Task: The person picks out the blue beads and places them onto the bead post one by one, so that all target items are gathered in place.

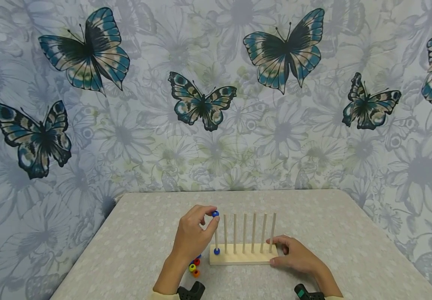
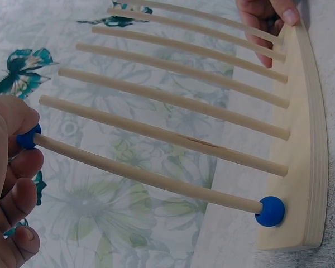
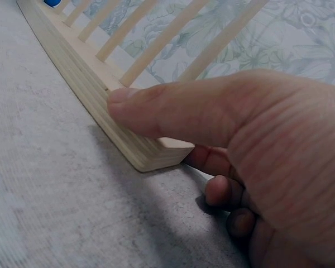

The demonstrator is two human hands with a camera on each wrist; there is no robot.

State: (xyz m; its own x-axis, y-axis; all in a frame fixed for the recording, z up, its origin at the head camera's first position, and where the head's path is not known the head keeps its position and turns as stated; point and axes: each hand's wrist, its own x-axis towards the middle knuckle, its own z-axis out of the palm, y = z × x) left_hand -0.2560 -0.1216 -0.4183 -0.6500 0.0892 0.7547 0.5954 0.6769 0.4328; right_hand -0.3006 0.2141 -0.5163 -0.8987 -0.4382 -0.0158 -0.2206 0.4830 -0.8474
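The blue bead [image 1: 215, 213] sits at the top of the leftmost peg [image 1: 216, 233], pinched by my left hand [image 1: 192, 237]. The peg stands straight up. My right hand [image 1: 295, 255] grips the wooden rack [image 1: 244, 255] near the tabletop's front edge.

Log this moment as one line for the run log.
left hand: pinches blue bead at top of leftmost peg | right hand: holds wooden base | second blue bead at peg bottom

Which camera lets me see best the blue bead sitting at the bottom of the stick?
The left wrist view: the bottom blue bead is big and sharp against the wooden base. In the head view it is tiny. In the right wrist view only a blue sliver shows.
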